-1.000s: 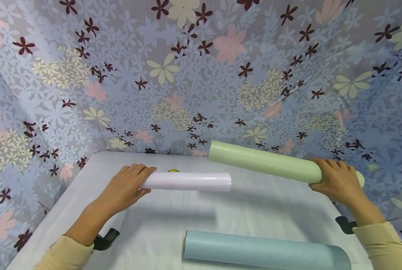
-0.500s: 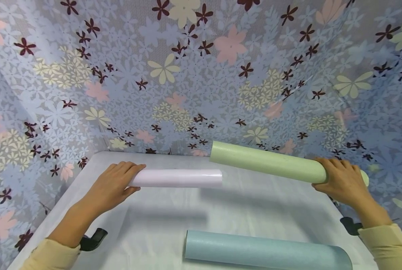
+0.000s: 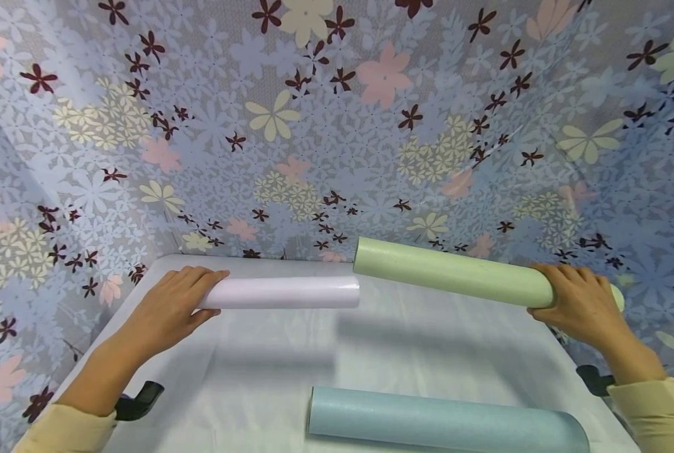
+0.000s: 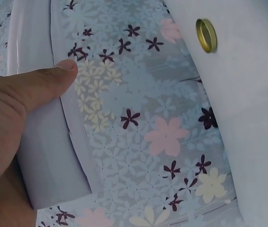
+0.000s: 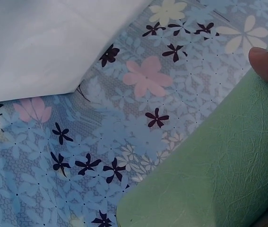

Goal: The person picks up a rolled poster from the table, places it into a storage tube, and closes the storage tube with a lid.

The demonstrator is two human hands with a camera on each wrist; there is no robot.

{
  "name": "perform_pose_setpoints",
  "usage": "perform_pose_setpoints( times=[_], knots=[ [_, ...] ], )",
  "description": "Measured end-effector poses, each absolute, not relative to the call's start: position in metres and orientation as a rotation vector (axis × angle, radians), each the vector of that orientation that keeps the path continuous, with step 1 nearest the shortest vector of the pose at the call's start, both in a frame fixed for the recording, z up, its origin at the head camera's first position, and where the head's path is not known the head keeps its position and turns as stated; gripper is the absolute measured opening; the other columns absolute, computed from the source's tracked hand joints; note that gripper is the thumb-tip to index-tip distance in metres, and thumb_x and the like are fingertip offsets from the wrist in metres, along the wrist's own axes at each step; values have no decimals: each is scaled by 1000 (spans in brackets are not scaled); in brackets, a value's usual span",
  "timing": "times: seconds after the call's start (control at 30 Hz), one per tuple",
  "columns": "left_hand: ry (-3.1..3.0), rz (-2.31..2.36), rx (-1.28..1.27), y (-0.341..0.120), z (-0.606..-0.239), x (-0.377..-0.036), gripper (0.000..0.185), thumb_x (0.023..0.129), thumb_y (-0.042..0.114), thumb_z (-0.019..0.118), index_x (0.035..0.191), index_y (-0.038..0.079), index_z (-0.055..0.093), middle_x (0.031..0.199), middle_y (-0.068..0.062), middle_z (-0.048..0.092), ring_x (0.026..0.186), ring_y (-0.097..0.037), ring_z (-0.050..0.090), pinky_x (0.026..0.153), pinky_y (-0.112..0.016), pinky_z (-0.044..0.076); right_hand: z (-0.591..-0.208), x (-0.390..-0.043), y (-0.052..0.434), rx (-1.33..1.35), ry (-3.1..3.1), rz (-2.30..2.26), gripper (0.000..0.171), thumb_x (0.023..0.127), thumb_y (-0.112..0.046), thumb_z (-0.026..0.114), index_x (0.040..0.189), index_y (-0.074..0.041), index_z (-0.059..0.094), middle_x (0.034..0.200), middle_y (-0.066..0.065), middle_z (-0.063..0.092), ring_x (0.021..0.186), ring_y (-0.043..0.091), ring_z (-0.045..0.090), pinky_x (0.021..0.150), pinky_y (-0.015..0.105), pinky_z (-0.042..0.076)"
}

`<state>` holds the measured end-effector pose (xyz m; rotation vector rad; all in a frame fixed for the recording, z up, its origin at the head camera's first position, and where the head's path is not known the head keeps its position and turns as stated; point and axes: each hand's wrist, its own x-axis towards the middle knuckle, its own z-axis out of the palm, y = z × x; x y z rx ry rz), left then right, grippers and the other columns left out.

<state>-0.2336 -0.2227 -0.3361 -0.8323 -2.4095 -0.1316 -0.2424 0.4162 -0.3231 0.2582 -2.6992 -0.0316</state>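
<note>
My left hand (image 3: pixel 170 308) grips a pale lilac-white paper roll (image 3: pixel 286 294) by its left end, above the table. In the left wrist view, the thumb lies across this roll (image 4: pixel 53 146), and a loose edge runs along its length. My right hand (image 3: pixel 577 305) holds a light green roll (image 3: pixel 450 270) near its right end, also raised and sloping down to the right. The right wrist view shows the green roll's creased surface (image 5: pixel 219 156) and one fingertip on it. The two rolls' inner ends are close together in the head view; whether they touch I cannot tell.
A blue-green roll (image 3: pixel 444 418) lies on the white-covered table (image 3: pixel 246 402) at the front. In the left wrist view a gold ring-shaped object (image 4: pixel 206 35) rests on the white cover. Floral cloth (image 3: pixel 337 126) hangs behind and at the sides.
My left hand has carried the white roll leftward and slightly farther back. My right hand has shifted a little to the right with the green roll. The blue-green roll stays put.
</note>
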Motion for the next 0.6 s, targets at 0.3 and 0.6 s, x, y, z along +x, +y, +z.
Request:
perform_pose_setpoints(
  times=[0.3, 0.6],
  knots=[
    [-2366, -128, -842, -232, -335, -233, 67, 64, 18, 85, 123, 7, 56, 106, -9, 62, 97, -28, 58, 77, -45, 48, -321, -240, 418, 275, -2683, -37, 87, 57, -25, 86, 133, -13, 44, 118, 24, 51, 101, 47, 41, 79, 60, 27],
    [-2354, -116, -832, -239, -333, -235, 67, 63, 18, 86, 122, 7, 56, 106, -11, 63, 96, -29, 59, 75, -45, 48, -320, -239, 416, 321, -2663, -37, 89, 57, -25, 87, 133, -13, 44, 118, 23, 51, 101, 46, 41, 79, 59, 27]
  ],
)
